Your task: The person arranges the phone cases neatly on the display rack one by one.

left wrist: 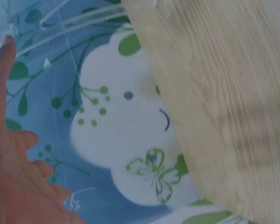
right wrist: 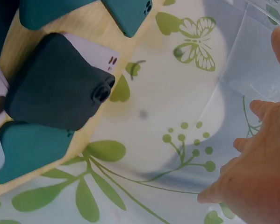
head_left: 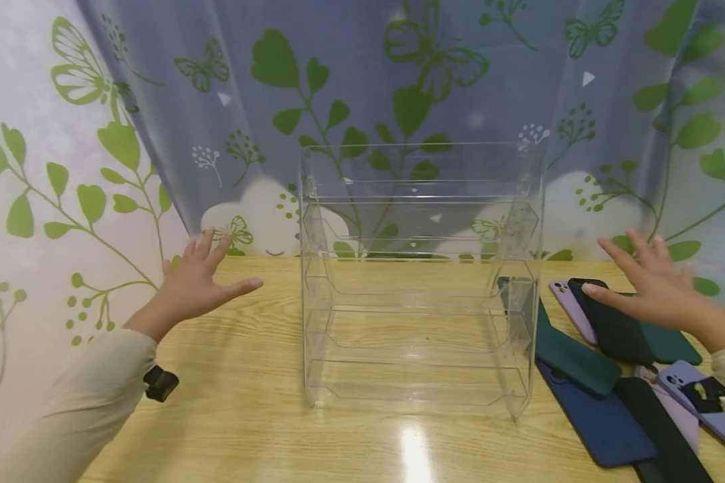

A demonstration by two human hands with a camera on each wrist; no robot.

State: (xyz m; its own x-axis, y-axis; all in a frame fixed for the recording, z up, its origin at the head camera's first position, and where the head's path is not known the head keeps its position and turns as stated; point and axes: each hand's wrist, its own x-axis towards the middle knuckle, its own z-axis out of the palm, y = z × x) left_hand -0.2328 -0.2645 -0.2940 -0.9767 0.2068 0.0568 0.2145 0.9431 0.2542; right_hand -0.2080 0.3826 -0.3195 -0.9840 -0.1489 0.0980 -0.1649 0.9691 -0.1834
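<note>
A clear acrylic tiered rack (head_left: 417, 389) stands in the middle of the wooden table. To its left, my left hand (head_left: 196, 285) is held with fingers spread and thumb pointing toward the rack, holding nothing. On the other side my right hand (head_left: 655, 288) is likewise spread, over a loose pile of phone cases. Among them are a black case (right wrist: 55, 88), a dark green case (head_left: 574, 359), a navy case (head_left: 604, 422) and a lilac case (head_left: 570, 308). One dark green case partly shows through the rack's right side panel.
The wooden table (head_left: 235, 416) ends at a blue and white curtain (head_left: 362, 80) printed with leaves and butterflies. A pale patterned cloth (head_left: 24, 268) hangs at the left. Another black case (head_left: 658, 429) and a lavender case (head_left: 701, 402) lie at the near right.
</note>
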